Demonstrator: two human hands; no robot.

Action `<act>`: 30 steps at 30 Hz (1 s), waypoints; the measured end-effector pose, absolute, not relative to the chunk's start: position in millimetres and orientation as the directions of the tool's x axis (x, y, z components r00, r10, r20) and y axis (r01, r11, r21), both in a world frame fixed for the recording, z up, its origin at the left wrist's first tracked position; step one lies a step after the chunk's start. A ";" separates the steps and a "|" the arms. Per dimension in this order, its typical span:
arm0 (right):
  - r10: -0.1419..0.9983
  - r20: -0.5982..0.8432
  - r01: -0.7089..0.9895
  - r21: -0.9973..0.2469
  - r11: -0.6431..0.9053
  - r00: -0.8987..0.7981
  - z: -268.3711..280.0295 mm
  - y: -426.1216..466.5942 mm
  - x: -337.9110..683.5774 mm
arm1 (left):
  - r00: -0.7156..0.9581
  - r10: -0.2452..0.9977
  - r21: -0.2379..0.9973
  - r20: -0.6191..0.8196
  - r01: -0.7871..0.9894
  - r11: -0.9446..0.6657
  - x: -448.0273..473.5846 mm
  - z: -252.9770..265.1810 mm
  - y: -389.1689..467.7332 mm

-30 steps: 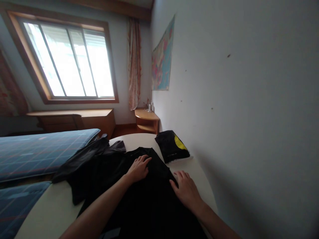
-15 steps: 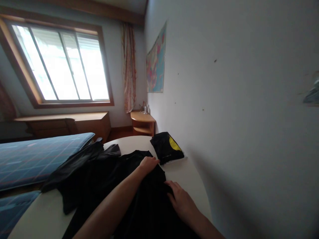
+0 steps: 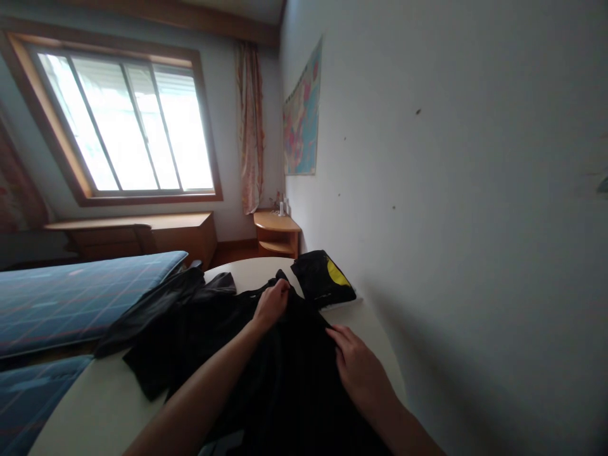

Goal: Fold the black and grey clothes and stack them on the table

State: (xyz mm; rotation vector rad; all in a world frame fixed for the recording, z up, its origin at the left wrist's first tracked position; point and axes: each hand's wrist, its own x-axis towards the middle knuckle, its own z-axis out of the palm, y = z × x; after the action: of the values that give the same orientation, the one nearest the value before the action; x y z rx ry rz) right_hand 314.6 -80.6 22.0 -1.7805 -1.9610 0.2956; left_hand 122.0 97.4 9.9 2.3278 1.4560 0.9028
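A black garment [image 3: 299,367], its exact kind unclear, spreads over the white round table [image 3: 99,399] in front of me. My left hand [image 3: 272,305] pinches its far edge near the collar-like part, which is raised a little off the table. At the right edge of the same cloth, my right hand [image 3: 356,361] has its fingers closed on the fabric. A folded black piece of clothing with a yellow patch [image 3: 323,278] lies just beyond my hands, by the wall.
More dark clothing [image 3: 156,310] drapes over the table's left side towards a blue plaid mattress [image 3: 85,297]. The white wall [image 3: 451,221] runs close along the right. Behind stand a wooden desk [image 3: 180,234] and a small corner shelf [image 3: 275,223].
My left hand has lifted the garment's far edge slightly and moved up and left. My right hand has shifted a little to the right, drawing the right edge out straighter.
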 end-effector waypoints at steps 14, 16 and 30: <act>0.886 -0.117 0.823 -0.442 0.357 -0.448 3.6 -115.3 250.0 | 0.080 0.990 0.749 0.118 0.647 -0.141 73.8 -39.4 88.9; 0.906 -0.190 0.867 -0.417 0.273 -0.377 4.2 -118.5 255.1 | 0.088 0.983 0.694 0.161 0.698 -0.176 77.3 -40.0 89.0; 0.879 -0.163 0.818 -0.472 0.330 -0.448 37.1 -88.7 245.8 | 0.270 0.941 0.334 0.203 0.884 -0.326 56.2 -55.1 80.7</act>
State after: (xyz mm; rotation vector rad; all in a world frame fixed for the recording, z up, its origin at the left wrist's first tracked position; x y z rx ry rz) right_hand 245.8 -88.7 37.1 -1.5781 -2.4596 0.7596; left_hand 56.2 80.7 -55.1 2.3766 1.7237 0.5514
